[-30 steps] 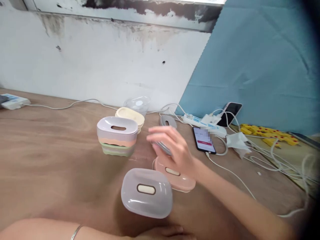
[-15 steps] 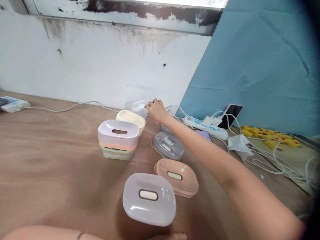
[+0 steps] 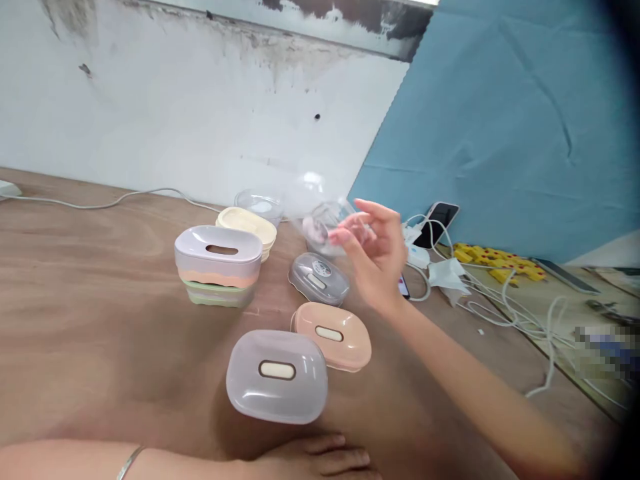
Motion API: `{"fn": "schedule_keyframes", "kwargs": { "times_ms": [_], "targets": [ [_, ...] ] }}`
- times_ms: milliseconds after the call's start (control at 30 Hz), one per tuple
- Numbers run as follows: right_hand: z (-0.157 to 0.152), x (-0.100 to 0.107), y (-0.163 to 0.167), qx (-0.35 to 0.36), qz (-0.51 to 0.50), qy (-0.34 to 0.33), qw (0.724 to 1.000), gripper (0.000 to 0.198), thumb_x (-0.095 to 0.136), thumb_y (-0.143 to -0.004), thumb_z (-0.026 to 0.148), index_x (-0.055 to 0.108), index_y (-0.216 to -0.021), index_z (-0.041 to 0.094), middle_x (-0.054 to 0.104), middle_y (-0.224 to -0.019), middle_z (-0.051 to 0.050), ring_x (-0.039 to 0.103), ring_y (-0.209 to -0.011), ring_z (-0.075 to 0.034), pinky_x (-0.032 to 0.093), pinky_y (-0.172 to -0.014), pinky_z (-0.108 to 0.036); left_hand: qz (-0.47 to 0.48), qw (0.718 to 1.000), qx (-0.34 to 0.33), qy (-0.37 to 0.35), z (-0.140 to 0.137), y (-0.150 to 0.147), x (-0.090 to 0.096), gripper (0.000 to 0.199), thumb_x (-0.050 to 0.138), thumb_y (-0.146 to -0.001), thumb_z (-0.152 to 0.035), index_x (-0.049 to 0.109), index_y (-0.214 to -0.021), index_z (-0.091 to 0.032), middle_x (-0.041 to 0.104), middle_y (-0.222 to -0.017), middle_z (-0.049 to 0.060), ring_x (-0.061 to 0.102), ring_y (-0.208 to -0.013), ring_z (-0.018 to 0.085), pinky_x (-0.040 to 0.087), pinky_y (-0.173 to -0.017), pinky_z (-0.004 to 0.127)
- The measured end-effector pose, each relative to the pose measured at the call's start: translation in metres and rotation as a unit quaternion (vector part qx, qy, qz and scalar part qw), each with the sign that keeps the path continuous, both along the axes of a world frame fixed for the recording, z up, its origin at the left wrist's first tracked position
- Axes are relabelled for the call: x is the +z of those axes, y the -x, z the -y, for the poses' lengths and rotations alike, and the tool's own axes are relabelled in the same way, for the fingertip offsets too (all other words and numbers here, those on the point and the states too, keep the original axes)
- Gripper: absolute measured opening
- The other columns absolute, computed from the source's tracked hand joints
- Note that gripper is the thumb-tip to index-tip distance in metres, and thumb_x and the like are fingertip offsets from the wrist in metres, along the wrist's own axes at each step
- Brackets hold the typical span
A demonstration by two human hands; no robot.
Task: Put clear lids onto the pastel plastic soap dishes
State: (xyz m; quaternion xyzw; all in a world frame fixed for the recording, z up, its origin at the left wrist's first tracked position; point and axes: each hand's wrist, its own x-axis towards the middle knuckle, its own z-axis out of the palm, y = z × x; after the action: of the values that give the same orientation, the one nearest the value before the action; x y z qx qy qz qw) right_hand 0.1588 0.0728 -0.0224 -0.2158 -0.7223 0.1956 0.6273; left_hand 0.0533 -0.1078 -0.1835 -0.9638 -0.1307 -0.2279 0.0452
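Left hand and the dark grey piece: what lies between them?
In the head view, the lilac-grey piece, then the peach piece, lie between the left hand and the dark grey piece.

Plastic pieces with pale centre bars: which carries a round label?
The dark grey piece, farthest back of the three; the peach piece and pale lilac-grey piece show none.

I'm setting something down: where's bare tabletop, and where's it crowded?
Widest: left of the stacked pastel containers, between the white cable and left forearm. Smaller: between the peach lid and right forearm. Crowded: the containers' right, with lids; far right, with tangled cables.
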Motion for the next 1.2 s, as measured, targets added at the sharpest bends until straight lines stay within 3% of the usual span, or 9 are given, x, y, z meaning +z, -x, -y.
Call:
{"fn": "schedule_keyframes", "kwargs": {
  "times_ms": [100,233,300,367,533,733,867,967,1200],
  "targets": [
    [0.053,0.002,-0.015,0.112,-0.016,0.180,0.977,0.030,0.062,-0.085,0.025,0.056,-0.114,0.028,0.061,-0.086,0.002,0.060,-0.062,-0.010,0.052,-0.055,-0.025,-0.001,1.000,-0.003,0.005,0.000,0.000,0.009,0.035,0.031,-0.101,-0.025,0.059,-0.121,-0.016,0.057,-0.133,-0.005,0.048,-0.126,0.011,0.043,-0.104,0.022],
    [0.081,-0.011,-0.018,0.188,0.035,0.450,0.873,0.024,0.067,-0.080,0.034,0.064,-0.099,0.019,0.065,-0.083,-0.002,0.059,-0.055,-0.008,0.050,-0.050,-0.022,0.057,0.998,0.020,0.017,0.002,-0.004,0.008,0.032,0.035,-0.101,-0.030,0.061,-0.115,-0.018,0.065,-0.122,-0.003,0.053,-0.120,0.009,0.038,-0.107,0.021],
    [0.082,-0.024,-0.014,0.196,0.048,0.534,0.821,0.029,0.068,-0.078,0.038,0.063,-0.098,0.018,0.065,-0.081,-0.001,0.055,-0.048,-0.006,0.045,-0.044,-0.020,0.073,0.997,0.035,0.017,0.003,-0.006,0.002,0.031,0.038,-0.100,-0.033,0.060,-0.116,-0.019,0.066,-0.120,-0.001,0.054,-0.119,0.009,0.036,-0.109,0.023],
    [0.080,-0.037,-0.009,0.184,0.072,0.564,0.802,0.030,0.066,-0.079,0.041,0.062,-0.098,0.018,0.066,-0.080,-0.001,0.053,-0.046,-0.005,0.040,-0.041,-0.019,0.074,0.997,0.034,0.007,0.004,-0.007,-0.002,0.028,0.041,-0.099,-0.032,0.060,-0.117,-0.022,0.065,-0.122,-0.002,0.053,-0.121,0.010,0.036,-0.109,0.025],
    [0.082,-0.038,-0.006,0.091,0.241,0.436,0.862,0.020,0.059,-0.085,0.037,0.066,-0.095,0.021,0.070,-0.081,-0.002,0.064,-0.072,-0.014,0.047,-0.058,-0.023,0.069,0.997,0.018,0.016,0.002,-0.005,0.004,0.030,0.037,-0.100,-0.027,0.060,-0.118,-0.018,0.067,-0.119,-0.002,0.054,-0.119,0.009,0.039,-0.107,0.023],
    [0.094,-0.031,-0.002,0.049,0.286,0.339,0.895,0.013,0.055,-0.088,0.029,0.065,-0.093,0.021,0.068,-0.082,-0.001,0.063,-0.077,-0.015,0.049,-0.067,-0.026,0.098,0.994,0.037,0.011,0.002,-0.006,0.009,0.028,0.040,-0.100,-0.027,0.061,-0.115,-0.016,0.070,-0.111,-0.001,0.059,-0.111,0.007,0.039,-0.105,0.020],
    [0.099,-0.038,0.000,0.067,0.315,0.288,0.902,0.012,0.054,-0.088,0.024,0.062,-0.096,0.020,0.064,-0.099,-0.005,0.061,-0.094,-0.017,0.048,-0.085,-0.033,0.203,0.977,0.058,0.011,0.002,-0.009,0.007,0.026,0.046,-0.097,-0.030,0.062,-0.111,-0.016,0.072,-0.106,-0.004,0.062,-0.104,0.006,0.037,-0.105,0.018],
    [0.102,-0.040,0.000,0.090,0.341,0.253,0.901,0.018,0.053,-0.090,0.023,0.060,-0.107,0.021,0.058,-0.115,-0.007,0.057,-0.107,-0.018,0.044,-0.095,-0.035,0.220,0.974,0.057,0.016,0.001,-0.011,0.007,0.026,0.049,-0.096,-0.033,0.063,-0.109,-0.016,0.072,-0.103,-0.004,0.063,-0.101,0.006,0.038,-0.104,0.018],
    [0.094,-0.034,-0.007,0.136,0.379,0.177,0.898,0.029,0.041,-0.094,0.013,0.060,-0.114,0.024,0.059,-0.121,-0.006,0.061,-0.103,-0.016,0.050,-0.087,-0.030,0.144,0.988,0.050,0.015,0.003,-0.010,-0.001,0.029,0.047,-0.096,-0.034,0.061,-0.114,-0.016,0.070,-0.109,-0.001,0.062,-0.106,0.008,0.038,-0.105,0.019]
  ]
}}
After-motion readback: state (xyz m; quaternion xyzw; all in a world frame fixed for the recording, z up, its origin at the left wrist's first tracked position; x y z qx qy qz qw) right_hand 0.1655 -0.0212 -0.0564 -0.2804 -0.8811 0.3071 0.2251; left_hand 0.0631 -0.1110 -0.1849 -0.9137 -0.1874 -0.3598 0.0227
